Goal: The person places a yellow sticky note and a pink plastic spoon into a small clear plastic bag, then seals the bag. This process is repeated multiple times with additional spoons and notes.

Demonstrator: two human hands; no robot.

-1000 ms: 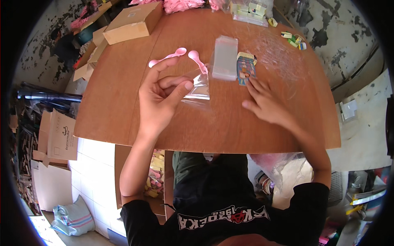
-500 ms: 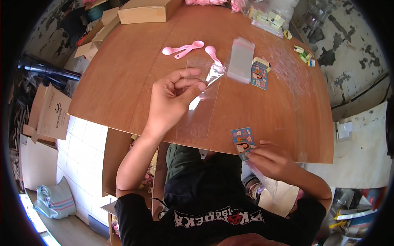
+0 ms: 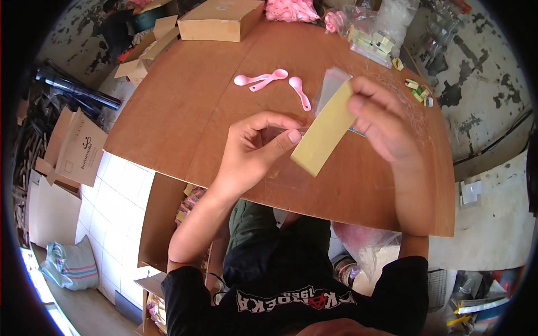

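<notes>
Right hand [image 3: 386,120] pinches tan card [image 3: 324,136] (tilted); left hand [image 3: 255,148] pinches clear bag [image 3: 280,134], both raised above table [image 3: 185,112].

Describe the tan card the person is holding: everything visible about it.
The tan card is a flat, plain yellowish-brown rectangle, apparently cardboard, showing no print on the visible face. It is held tilted above the wooden table, its upper end pinched by the right hand, its lower end beside the left hand thumb, entering a clear plastic bag.
</notes>
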